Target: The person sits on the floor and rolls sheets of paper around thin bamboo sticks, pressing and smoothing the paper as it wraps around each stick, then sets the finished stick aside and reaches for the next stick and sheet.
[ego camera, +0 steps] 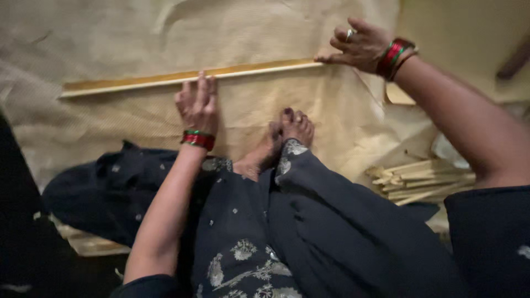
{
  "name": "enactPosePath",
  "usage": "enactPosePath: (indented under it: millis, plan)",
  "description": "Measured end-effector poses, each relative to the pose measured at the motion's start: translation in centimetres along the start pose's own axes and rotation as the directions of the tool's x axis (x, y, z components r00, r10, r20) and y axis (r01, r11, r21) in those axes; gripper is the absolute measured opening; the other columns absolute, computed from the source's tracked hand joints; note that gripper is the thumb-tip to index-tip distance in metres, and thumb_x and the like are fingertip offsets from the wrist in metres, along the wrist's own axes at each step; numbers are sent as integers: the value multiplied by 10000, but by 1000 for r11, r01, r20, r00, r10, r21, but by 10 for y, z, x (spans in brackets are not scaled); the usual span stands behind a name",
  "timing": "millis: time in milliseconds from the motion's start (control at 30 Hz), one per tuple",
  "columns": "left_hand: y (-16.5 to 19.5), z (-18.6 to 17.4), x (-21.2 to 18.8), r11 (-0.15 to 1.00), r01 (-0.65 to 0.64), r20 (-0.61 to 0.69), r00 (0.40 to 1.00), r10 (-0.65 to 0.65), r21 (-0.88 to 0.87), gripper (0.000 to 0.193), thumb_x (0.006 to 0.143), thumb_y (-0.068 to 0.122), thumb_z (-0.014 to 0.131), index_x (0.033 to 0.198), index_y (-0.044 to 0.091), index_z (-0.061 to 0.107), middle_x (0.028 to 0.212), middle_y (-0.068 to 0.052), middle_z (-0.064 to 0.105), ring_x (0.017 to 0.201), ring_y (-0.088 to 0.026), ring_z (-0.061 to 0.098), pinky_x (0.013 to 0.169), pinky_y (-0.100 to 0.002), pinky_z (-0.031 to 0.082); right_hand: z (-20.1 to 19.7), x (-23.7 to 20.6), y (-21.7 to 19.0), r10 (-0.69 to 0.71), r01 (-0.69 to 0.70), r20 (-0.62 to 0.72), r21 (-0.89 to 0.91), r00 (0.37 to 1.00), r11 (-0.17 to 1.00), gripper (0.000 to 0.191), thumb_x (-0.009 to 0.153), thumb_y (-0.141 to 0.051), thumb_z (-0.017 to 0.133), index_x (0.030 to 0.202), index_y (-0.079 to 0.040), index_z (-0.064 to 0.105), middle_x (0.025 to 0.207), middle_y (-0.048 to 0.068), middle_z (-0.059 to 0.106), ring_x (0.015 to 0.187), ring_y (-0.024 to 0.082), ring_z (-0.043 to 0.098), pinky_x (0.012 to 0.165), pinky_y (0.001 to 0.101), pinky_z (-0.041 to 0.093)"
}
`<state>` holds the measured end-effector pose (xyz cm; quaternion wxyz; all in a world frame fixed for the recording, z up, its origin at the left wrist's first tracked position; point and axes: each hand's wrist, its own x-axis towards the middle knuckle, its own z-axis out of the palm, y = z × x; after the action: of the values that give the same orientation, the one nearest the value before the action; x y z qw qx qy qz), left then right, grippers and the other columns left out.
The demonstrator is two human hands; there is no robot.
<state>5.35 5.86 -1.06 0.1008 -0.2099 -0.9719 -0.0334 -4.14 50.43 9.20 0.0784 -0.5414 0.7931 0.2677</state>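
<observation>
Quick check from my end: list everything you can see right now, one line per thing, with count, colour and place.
long flat strip: one, yellow-tan, lying across the mat, top centre
woven mat: one, beige, covering the floor
bundle of split sticks: one, pale yellow, right side
bangles: red and green, on both wrists
feet: bare, centre, on the mat
left hand: pressing on the strip's middle
right hand: fingertips on the strip's right end

Seated person, head view. Left hand (197, 105) and right hand (359, 45): each wrist carries red-and-green bangles; the right hand bears a silver finger ring (349, 33). Dark navy fabric garment (309, 232) with pale floral embroidery and small scattered motifs; short dark sleeves above the bangles.
</observation>
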Motion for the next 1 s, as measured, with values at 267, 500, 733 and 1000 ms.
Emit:
enactPosePath:
  millis: [267,500,733,1000]
  plan:
    - [-8,-7,-1,998,-2,-106,994,-5,-70,223,1104,130,700,1313,81,763,1430,-81,680,1300,-314,593,1010,-458,407,6,-165,-84,931,-907,-20,221,363,358,431,900,-175,674,1325,-119,643,1402,100,619,1324,319,540,1180,523,350]
    - [-16,-22,-8,992,-122,24,992,121,43,404,1031,33,555,1411,45,693,1486,-175,638,1335,-385,549,1092,-486,381,3,-303,-234,532,-460,517,273,-670,-845,570,813,-372,967,1094,13,655,1132,177,682,1073,336,680,970,415,549]
    - [-16,-28,-8,995,-96,140,986,92,26,462,1033,89,535,1477,39,652,1560,-192,584,1320,-433,510,1105,-554,377,26,-306,-234,434,-435,814,254,-386,-864,668,814,-419,940,1203,57,677,1173,154,719,1076,279,685,953,385,535]
    - [-14,-25,-7,998,-61,128,990,65,-34,434,1077,85,522,1495,24,624,1584,-201,560,1341,-463,507,1087,-576,420,22,-290,-228,362,-450,855,175,-372,-875,581,806,-351,918,1175,35,688,1150,148,725,1032,278,701,918,397,526]
